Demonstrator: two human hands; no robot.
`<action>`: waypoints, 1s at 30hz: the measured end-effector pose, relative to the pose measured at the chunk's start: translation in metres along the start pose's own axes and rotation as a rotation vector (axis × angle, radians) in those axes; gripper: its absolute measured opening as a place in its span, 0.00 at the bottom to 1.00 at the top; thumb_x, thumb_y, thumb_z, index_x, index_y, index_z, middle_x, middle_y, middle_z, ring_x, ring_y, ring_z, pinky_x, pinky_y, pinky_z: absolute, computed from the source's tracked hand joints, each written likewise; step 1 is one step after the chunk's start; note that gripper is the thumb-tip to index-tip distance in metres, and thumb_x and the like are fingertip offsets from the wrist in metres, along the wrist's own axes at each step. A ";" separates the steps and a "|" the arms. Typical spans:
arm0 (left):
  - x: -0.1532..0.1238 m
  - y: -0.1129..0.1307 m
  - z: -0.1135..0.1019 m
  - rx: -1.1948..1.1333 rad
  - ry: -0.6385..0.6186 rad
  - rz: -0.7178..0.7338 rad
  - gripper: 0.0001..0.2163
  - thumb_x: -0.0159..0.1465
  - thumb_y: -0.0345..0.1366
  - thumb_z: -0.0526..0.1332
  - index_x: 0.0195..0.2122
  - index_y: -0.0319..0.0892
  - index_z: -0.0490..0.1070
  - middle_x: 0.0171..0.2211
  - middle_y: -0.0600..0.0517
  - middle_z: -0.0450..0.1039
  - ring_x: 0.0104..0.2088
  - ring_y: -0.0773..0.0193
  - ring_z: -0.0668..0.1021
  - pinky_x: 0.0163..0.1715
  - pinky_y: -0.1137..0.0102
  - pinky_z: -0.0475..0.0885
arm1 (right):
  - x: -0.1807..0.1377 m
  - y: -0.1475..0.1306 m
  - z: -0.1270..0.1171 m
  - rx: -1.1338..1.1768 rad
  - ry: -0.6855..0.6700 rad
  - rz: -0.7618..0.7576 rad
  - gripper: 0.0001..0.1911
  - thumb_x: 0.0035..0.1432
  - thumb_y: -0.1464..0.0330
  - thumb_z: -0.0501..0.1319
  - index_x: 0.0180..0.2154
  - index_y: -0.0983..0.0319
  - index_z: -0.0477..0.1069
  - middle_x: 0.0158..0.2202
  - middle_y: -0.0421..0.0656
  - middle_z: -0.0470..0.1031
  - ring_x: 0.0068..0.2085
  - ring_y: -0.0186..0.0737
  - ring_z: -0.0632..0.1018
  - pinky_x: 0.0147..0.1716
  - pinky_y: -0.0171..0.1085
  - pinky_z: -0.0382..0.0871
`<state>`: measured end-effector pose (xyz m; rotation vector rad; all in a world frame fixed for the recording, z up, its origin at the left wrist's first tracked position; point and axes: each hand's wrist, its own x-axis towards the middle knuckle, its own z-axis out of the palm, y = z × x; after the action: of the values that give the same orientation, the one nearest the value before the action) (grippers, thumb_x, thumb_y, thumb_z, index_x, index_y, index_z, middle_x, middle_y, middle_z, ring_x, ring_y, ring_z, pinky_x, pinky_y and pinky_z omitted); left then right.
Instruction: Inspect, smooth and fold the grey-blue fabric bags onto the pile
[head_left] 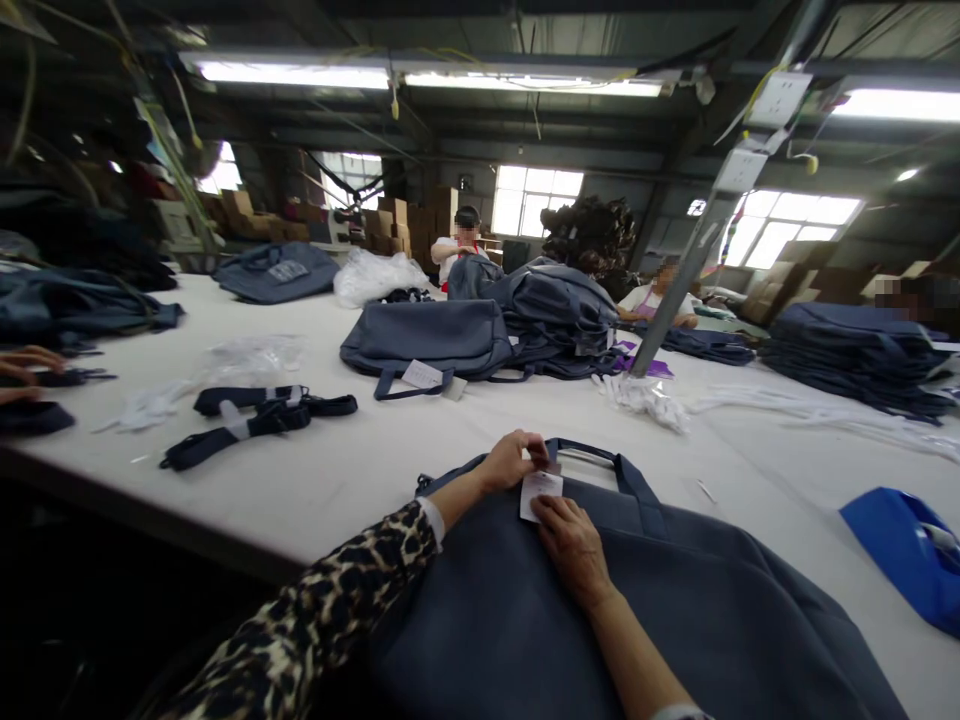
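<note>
A dark blue bag (pixel 675 610) lies at the table's front edge before me, its handle (pixel 637 490) on the far side. A white hang tag (pixel 540 492) rests against the bag near the handle's left end. My left hand (pixel 516 460) is at the top of this tag, its fingers curled in a pinch; what lies between them is hidden. My right hand (pixel 576 548) sits on the bag's near face, with thumb and fingers closed on the tag's lower right part.
Dark straps (pixel 259 422) lie on the white table (pixel 360 500) at left, near clear plastic (pixel 247 358). Tagged bags (pixel 427 338) are piled ahead. A metal post (pixel 679 270) rises at right, and a blue container (pixel 904 550) stands at far right. Co-workers sit across; another person's hand (pixel 30 365) shows left.
</note>
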<state>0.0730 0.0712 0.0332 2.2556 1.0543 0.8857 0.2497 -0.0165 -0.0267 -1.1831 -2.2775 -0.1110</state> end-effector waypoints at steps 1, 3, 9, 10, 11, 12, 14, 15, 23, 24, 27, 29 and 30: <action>-0.016 0.001 -0.003 0.004 0.005 0.013 0.06 0.59 0.28 0.60 0.36 0.39 0.75 0.35 0.51 0.76 0.41 0.62 0.76 0.46 0.70 0.70 | 0.000 0.000 0.000 0.015 0.010 -0.001 0.16 0.64 0.72 0.54 0.51 0.58 0.72 0.50 0.46 0.76 0.49 0.46 0.74 0.46 0.42 0.69; -0.044 0.003 -0.004 0.015 -0.007 0.036 0.08 0.56 0.25 0.62 0.35 0.40 0.77 0.37 0.51 0.77 0.43 0.61 0.76 0.49 0.69 0.69 | 0.000 0.001 0.000 0.045 0.026 -0.002 0.16 0.63 0.72 0.54 0.50 0.58 0.73 0.49 0.46 0.76 0.48 0.46 0.75 0.46 0.43 0.71; -0.073 0.008 0.012 0.050 -0.024 0.102 0.14 0.60 0.32 0.66 0.48 0.45 0.76 0.49 0.50 0.74 0.52 0.60 0.73 0.55 0.67 0.68 | -0.011 -0.002 -0.007 0.095 0.084 0.016 0.14 0.63 0.72 0.54 0.49 0.59 0.71 0.50 0.46 0.74 0.51 0.45 0.73 0.50 0.43 0.72; -0.073 0.009 0.013 0.069 -0.037 0.113 0.15 0.60 0.36 0.67 0.49 0.45 0.76 0.50 0.49 0.73 0.52 0.59 0.73 0.55 0.67 0.68 | -0.014 -0.004 -0.009 0.097 0.114 0.037 0.13 0.64 0.72 0.54 0.48 0.59 0.72 0.51 0.47 0.74 0.52 0.46 0.73 0.50 0.44 0.72; -0.073 0.010 0.013 0.096 -0.053 0.124 0.16 0.60 0.39 0.68 0.50 0.45 0.76 0.50 0.49 0.73 0.51 0.59 0.73 0.54 0.66 0.68 | -0.017 -0.006 -0.012 0.100 0.143 0.060 0.12 0.64 0.71 0.55 0.47 0.59 0.72 0.51 0.47 0.73 0.52 0.47 0.73 0.50 0.45 0.72; -0.073 0.011 0.013 0.128 -0.065 0.135 0.17 0.61 0.42 0.67 0.50 0.45 0.75 0.50 0.48 0.72 0.51 0.58 0.73 0.54 0.65 0.68 | -0.019 -0.008 -0.014 0.109 0.162 0.078 0.10 0.64 0.70 0.55 0.45 0.58 0.73 0.50 0.47 0.74 0.51 0.47 0.73 0.50 0.45 0.73; -0.073 0.012 0.013 0.193 -0.069 0.153 0.16 0.62 0.44 0.65 0.49 0.46 0.76 0.49 0.48 0.72 0.50 0.58 0.73 0.54 0.64 0.68 | -0.022 -0.013 -0.020 0.138 0.159 0.092 0.08 0.64 0.69 0.56 0.42 0.57 0.73 0.47 0.47 0.75 0.48 0.46 0.74 0.48 0.45 0.73; -0.073 0.012 0.013 0.221 -0.064 0.161 0.15 0.63 0.44 0.64 0.49 0.46 0.76 0.50 0.48 0.72 0.50 0.58 0.73 0.55 0.64 0.68 | -0.022 -0.014 -0.024 0.152 0.151 0.092 0.08 0.65 0.69 0.56 0.40 0.57 0.74 0.46 0.46 0.75 0.47 0.46 0.75 0.47 0.45 0.74; -0.071 0.012 0.021 0.391 -0.166 0.146 0.19 0.68 0.49 0.56 0.56 0.47 0.68 0.66 0.49 0.60 0.66 0.55 0.61 0.66 0.57 0.53 | -0.041 0.012 -0.047 -0.142 -0.142 0.251 0.26 0.68 0.57 0.51 0.64 0.56 0.61 0.65 0.46 0.62 0.67 0.52 0.58 0.64 0.56 0.52; -0.071 0.010 0.022 0.409 -0.190 0.139 0.21 0.69 0.50 0.54 0.59 0.47 0.66 0.66 0.49 0.58 0.66 0.56 0.60 0.66 0.56 0.51 | -0.045 0.016 -0.046 -0.156 -0.212 0.282 0.29 0.68 0.54 0.49 0.66 0.56 0.57 0.67 0.45 0.58 0.68 0.52 0.55 0.64 0.56 0.50; -0.068 0.004 0.026 0.453 -0.234 0.126 0.23 0.69 0.52 0.51 0.61 0.47 0.64 0.68 0.49 0.56 0.67 0.57 0.59 0.67 0.56 0.50 | -0.050 0.021 -0.039 -0.144 -0.313 0.328 0.33 0.68 0.49 0.44 0.68 0.57 0.51 0.70 0.43 0.51 0.70 0.49 0.50 0.66 0.53 0.46; -0.068 0.001 0.028 0.473 -0.244 0.124 0.23 0.69 0.52 0.51 0.61 0.47 0.63 0.68 0.49 0.55 0.67 0.58 0.59 0.66 0.57 0.50 | -0.049 0.020 -0.043 -0.133 -0.313 0.335 0.35 0.67 0.47 0.44 0.68 0.56 0.52 0.70 0.42 0.49 0.70 0.47 0.49 0.66 0.51 0.46; -0.068 0.000 0.028 0.482 -0.247 0.125 0.23 0.70 0.51 0.51 0.61 0.48 0.63 0.68 0.49 0.55 0.67 0.58 0.59 0.66 0.57 0.51 | -0.050 0.021 -0.049 -0.129 -0.304 0.340 0.35 0.66 0.46 0.45 0.68 0.56 0.51 0.70 0.42 0.48 0.70 0.47 0.50 0.66 0.50 0.47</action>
<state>0.0603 0.0125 -0.0088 2.7648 1.1085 0.4052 0.3098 -0.0559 -0.0153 -1.7392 -2.3083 0.0567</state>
